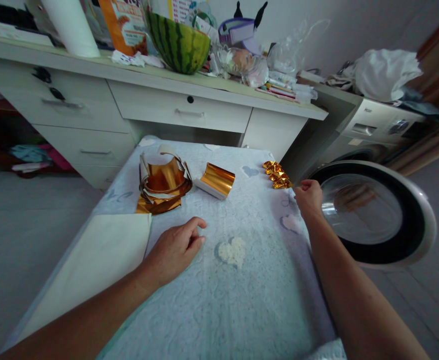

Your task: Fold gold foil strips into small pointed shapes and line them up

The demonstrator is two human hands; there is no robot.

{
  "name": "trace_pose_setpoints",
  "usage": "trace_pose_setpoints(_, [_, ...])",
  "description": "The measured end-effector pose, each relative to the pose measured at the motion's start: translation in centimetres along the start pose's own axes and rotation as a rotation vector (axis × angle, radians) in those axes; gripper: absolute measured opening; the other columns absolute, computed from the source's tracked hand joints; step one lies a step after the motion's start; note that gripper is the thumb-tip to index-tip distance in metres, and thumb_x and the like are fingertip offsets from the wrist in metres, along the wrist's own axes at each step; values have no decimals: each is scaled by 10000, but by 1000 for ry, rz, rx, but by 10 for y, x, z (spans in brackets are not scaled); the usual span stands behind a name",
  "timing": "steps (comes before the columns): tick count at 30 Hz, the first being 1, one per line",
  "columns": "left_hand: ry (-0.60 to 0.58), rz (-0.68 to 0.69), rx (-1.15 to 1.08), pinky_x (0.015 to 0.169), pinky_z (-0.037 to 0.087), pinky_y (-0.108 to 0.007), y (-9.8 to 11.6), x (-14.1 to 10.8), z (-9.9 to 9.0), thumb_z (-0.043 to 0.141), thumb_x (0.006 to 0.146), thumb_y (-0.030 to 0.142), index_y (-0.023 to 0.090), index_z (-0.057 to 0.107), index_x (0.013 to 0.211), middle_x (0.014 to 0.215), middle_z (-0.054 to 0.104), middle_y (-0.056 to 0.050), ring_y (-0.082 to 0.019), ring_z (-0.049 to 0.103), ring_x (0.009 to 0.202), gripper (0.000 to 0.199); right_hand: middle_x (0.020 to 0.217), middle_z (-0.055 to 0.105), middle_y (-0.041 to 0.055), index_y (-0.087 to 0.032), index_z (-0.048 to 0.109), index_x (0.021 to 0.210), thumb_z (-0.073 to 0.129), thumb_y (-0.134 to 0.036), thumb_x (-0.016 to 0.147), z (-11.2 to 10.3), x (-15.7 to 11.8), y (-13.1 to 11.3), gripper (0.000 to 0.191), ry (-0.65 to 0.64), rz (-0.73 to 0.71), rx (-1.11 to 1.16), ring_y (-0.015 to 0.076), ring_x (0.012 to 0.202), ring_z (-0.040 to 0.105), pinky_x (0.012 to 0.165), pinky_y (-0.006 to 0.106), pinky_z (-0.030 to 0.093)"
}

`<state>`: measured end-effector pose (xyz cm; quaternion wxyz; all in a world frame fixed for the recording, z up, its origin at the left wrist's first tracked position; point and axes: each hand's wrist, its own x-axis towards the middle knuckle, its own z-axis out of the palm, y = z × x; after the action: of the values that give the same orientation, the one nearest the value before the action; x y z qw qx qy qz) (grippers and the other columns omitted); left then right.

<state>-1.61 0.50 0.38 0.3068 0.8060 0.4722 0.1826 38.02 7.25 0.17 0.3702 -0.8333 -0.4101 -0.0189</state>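
Gold folded papers (277, 176) lie near the far right corner of the tabletop (264, 295), just beside my curled right fingers (308, 184); whether these grip anything, I cannot tell. My left fingers (196, 222), loosely parted, hold nothing.

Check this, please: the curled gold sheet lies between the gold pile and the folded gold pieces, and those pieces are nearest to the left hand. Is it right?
Not quite: the folded gold pieces are nearest to the right hand, as the head view shows. The curled gold sheet does lie between them and the gold pile.
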Motion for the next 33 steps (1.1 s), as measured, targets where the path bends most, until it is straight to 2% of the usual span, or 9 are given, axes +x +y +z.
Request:
trace_pose_setpoints(3, [-3, -1, -5, 621, 394, -263, 2, 0, 0, 446, 888, 247, 217, 519, 1054, 713, 593, 33, -167, 602, 694, 184, 757, 654, 35, -161, 633, 904, 543, -243, 714, -9, -20, -24, 225, -53, -63, 63, 158, 622, 575, 580, 264, 424])
trace_pose_setpoints(5, [-5, 0, -12, 619, 391, -262, 2, 1, 0, 452, 884, 243, 218, 523, 1043, 698, 589, 36, -165, 600, 683, 176, 677, 625, 19, -163, 626, 816, 538, -266, 742, -14, -39, -49, 154, -230, -160, 194, 145, 566, 550, 533, 255, 399])
trace_pose_setpoints(8, [1, 10, -21, 616, 384, -257, 1, 2, 1, 459, 883, 241, 225, 530, 1040, 697, 594, 37, -163, 601, 683, 173, 639, 613, 2, -169, 604, 741, 525, -284, 799, -19, -72, -89, 152, -593, -334, 278, 126, 543, 540, 523, 238, 391])
trace_pose_setpoints(11, [-2, 8, -23, 623, 378, -256, 0, 3, 2, 469, 879, 233, 225, 544, 1033, 712, 609, 33, -161, 602, 690, 172, 668, 620, -1, -176, 641, 740, 547, -239, 827, -15, -102, -118, 143, -746, -556, 158, 123, 605, 540, 582, 240, 391])
trace_pose_setpoints(13, [-11, 0, -25, 631, 376, -258, 0, 3, 2, 475, 878, 231, 221, 552, 1027, 715, 616, 31, -159, 601, 692, 167, 760, 635, 18, -173, 658, 806, 587, -213, 821, -6, -118, -127, 82, -665, -606, 102, 131, 658, 547, 637, 258, 412])
trace_pose_setpoints(15, [-16, -7, -27, 634, 375, -259, 0, 3, 2, 479, 879, 233, 218, 556, 1018, 722, 621, 29, -159, 599, 695, 159, 880, 623, 54, -157, 660, 961, 610, -228, 829, 7, -129, -128, 157, -522, -591, 124, 153, 718, 560, 687, 287, 445])
trace_pose_setpoints(19, [-22, -14, -28, 633, 371, -258, 1, 2, 2, 480, 877, 231, 216, 556, 994, 718, 619, 29, -156, 590, 683, 140, 1009, 573, 89, -168, 641, 1117, 579, -208, 858, 34, -141, -116, 269, -453, -595, 258, 199, 865, 570, 787, 334, 488])
trace_pose_setpoints(27, [-25, -4, -19, 625, 365, -258, 1, 3, 2, 485, 869, 218, 211, 561, 975, 700, 612, 33, -154, 579, 658, 130, 920, 590, 71, -187, 713, 1048, 609, -169, 851, 56, -138, -106, 223, -421, -605, 326, 221, 911, 564, 847, 367, 465])
trace_pose_setpoints(33, [-24, 8, -19, 647, 379, -262, 1, 3, 2, 492, 862, 209, 209, 575, 954, 731, 641, 23, -159, 602, 694, 123, 870, 631, 58, -224, 745, 836, 612, -180, 862, 60, -137, -107, 142, -389, -645, 309, 220, 883, 557, 818, 359, 445])
